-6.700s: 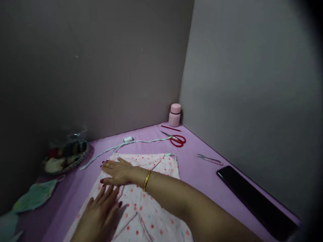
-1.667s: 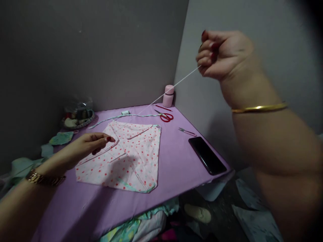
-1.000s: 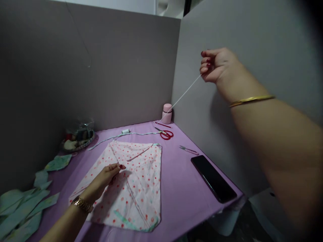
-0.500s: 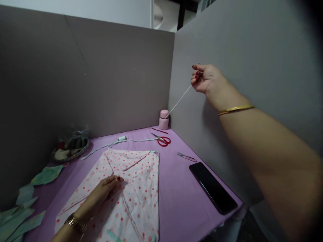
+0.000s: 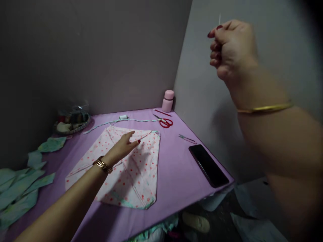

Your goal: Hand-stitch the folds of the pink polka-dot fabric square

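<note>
Across a purple-covered table (image 5: pixel 174 174), red-dotted white fabric (image 5: pixel 150 159) is already lying flat, the left hand (image 5: pixel 122 146) hovering splay-fingered above, the right hand (image 5: pixel 231 48) pinching a slim white strand (image 5: pixel 219 18), perhaps thread, work apparently unfinished.

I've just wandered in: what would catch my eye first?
Probably the right hand, high at upper right, with a thin white thing in its grip. Below, a red-spotted cloth lies on the purple table, the left hand over it. A pink bottle stands in the far corner.
</note>
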Motion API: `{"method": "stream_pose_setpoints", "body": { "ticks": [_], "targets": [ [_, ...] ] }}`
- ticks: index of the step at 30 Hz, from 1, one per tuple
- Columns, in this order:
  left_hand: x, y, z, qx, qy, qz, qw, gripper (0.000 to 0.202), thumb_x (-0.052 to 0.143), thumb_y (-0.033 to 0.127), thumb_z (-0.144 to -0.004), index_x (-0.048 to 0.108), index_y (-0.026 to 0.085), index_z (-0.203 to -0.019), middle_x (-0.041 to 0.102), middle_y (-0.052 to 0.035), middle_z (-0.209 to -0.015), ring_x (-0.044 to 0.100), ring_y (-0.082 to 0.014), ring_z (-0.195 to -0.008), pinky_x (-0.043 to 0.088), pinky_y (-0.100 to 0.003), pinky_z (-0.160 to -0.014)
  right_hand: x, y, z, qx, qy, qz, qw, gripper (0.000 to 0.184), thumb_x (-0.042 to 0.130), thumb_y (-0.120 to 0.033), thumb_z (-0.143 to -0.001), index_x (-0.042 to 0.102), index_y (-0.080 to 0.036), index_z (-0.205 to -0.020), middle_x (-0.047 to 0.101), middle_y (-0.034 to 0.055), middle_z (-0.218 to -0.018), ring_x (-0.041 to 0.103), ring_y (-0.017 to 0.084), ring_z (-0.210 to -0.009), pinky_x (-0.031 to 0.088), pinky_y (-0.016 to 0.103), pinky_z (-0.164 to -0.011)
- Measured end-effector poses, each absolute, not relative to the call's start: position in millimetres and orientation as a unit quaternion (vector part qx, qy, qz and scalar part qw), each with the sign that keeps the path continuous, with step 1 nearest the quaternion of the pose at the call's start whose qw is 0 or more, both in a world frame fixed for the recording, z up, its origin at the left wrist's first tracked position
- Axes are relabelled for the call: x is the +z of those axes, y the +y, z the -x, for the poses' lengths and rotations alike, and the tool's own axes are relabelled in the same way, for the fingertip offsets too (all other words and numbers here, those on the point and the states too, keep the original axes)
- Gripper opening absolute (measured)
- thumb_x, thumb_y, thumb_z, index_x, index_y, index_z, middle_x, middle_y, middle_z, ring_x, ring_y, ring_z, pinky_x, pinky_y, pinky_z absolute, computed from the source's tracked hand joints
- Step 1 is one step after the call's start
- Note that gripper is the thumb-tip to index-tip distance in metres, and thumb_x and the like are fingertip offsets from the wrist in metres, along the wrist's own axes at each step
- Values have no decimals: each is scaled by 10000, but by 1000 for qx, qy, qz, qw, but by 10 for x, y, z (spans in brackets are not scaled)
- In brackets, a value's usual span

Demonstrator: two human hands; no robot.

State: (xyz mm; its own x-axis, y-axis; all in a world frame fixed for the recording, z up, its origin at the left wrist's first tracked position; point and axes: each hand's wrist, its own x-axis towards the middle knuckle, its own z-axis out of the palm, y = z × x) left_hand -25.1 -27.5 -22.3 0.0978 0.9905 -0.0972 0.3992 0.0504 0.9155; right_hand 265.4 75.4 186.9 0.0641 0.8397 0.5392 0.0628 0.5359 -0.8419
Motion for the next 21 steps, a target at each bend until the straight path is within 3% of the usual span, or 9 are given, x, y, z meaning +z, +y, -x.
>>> {"method": "stream_pose_setpoints", "body": {
  "ticks": [3,5,8,10,11,16,21],
  "targets": [
    [-348,-677,228,376,610,-590,373,559,538,438,-761,403,227,-1260,334,-106,-1348,426,-237,-1154,356,-344,-931,1293,269,-2444,286,-646,394,587,179,478,-315,-855,571,-241,-721,473,-50,-540,420,23,-477,212,191,-463],
    [-509,-1068,301,380,633,-554,385,512,480,461,-795,401,218,-1239,403,-109,-1297,453,-229,-1131,402,-342,-892,773,-80,-2307,304,-686,410,518,84,523,-241,-818,572,-220,-753,486,-31,-586,342,53,-451,224,197,-431],
    [-781,-1688,444,395,636,-387,538,467,617,503,-701,529,206,-1050,609,-74,-1054,571,-208,-954,453,-314,-824,-28,-518,-2167,373,-743,414,371,88,521,-188,-800,584,-181,-740,544,5,-668,451,92,-570,312,214,-507],
    [-901,-2017,483,380,610,-229,657,468,722,499,-593,597,195,-926,681,-63,-880,627,-202,-812,487,-302,-756,-444,-715,-2107,417,-763,415,267,127,463,-199,-835,586,-182,-804,533,2,-653,453,102,-574,318,220,-526],
    [-924,-2134,473,371,594,-157,696,455,740,467,-589,615,196,-932,696,-68,-888,639,-204,-819,496,-291,-749,-594,-786,-2079,437,-769,407,230,139,447,-208,-846,581,-181,-821,533,2,-658,452,103,-577,319,222,-536],
    [-767,-2257,189,355,505,91,781,385,704,254,-680,630,116,-1032,638,-130,-1124,547,-258,-1102,488,-294,-881,-856,-983,-1947,503,-760,376,166,132,481,-269,-843,567,-183,-793,449,-33,-561,378,84,-498,264,211,-491],
    [-665,-2099,-99,375,518,153,754,254,632,168,-733,642,74,-969,635,-145,-1118,589,-254,-1037,514,-292,-842,-919,-1056,-1953,515,-749,371,189,153,468,-309,-861,558,-188,-842,491,-25,-615,409,88,-539,290,209,-524]
  ]
}}
